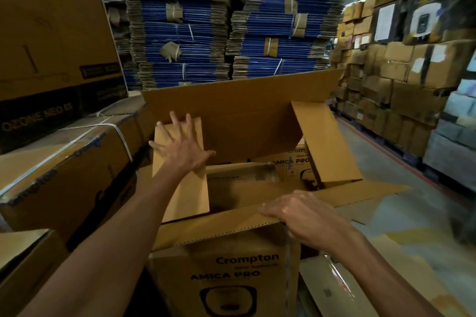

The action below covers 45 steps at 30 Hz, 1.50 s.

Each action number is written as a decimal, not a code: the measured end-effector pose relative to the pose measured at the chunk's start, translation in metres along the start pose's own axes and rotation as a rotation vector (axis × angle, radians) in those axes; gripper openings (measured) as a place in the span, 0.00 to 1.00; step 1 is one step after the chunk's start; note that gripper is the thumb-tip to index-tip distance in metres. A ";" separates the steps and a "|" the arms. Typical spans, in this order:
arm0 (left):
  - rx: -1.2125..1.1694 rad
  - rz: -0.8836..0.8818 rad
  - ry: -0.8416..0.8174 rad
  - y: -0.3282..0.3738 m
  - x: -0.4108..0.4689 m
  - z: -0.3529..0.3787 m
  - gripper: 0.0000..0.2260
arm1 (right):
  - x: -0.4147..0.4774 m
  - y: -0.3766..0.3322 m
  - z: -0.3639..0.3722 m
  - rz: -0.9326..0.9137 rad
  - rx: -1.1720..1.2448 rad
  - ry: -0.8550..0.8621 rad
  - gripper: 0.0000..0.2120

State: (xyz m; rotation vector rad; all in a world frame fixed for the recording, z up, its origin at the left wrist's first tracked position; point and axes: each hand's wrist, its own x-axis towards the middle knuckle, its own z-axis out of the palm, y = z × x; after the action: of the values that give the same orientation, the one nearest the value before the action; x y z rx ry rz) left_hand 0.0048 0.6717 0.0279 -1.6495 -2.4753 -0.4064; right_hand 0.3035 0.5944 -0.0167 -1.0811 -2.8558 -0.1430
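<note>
The carton (pixel 226 273) stands open just in front of the person, with its long axis running left to right. On the near long flap (pixel 206 229), the right hand (pixel 306 216) holds the edge near the right corner with curled fingers. Farther in, the left hand (pixel 180 147) presses, fingers spread, against the left short flap (pixel 185 188). This flap stands nearly upright and its hinge runs near to far, so I judge it must fold rightward and down. The far flap (pixel 244 110) stands up behind.
</note>
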 end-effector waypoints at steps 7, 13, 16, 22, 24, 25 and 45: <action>-0.223 -0.095 -0.226 -0.014 -0.028 -0.007 0.50 | 0.012 -0.003 -0.016 0.012 0.011 -0.043 0.31; -0.679 -0.120 -0.084 -0.051 -0.048 -0.065 0.21 | 0.028 0.011 -0.012 0.095 0.008 -0.054 0.36; -0.759 -0.213 0.023 -0.074 -0.072 -0.073 0.15 | 0.039 0.017 -0.008 0.124 0.023 -0.070 0.35; -0.660 -0.196 -0.068 -0.084 -0.120 -0.052 0.09 | 0.038 0.013 -0.038 0.018 0.392 -0.289 0.29; -0.649 -0.202 -0.042 -0.084 -0.126 -0.048 0.06 | 0.035 0.019 -0.058 -0.065 0.550 -0.371 0.33; -0.646 -0.205 -0.027 -0.083 -0.129 -0.048 0.05 | 0.036 0.026 -0.064 -0.064 0.611 -0.365 0.32; -0.671 -0.277 0.055 -0.072 -0.144 -0.047 0.06 | 0.024 0.113 -0.098 0.687 -0.337 0.109 0.11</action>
State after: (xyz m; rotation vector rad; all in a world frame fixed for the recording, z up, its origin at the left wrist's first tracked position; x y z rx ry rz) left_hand -0.0074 0.5044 0.0244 -1.4216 -2.6969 -1.4223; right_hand 0.3652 0.6833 0.0893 -1.9674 -2.2466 -0.6147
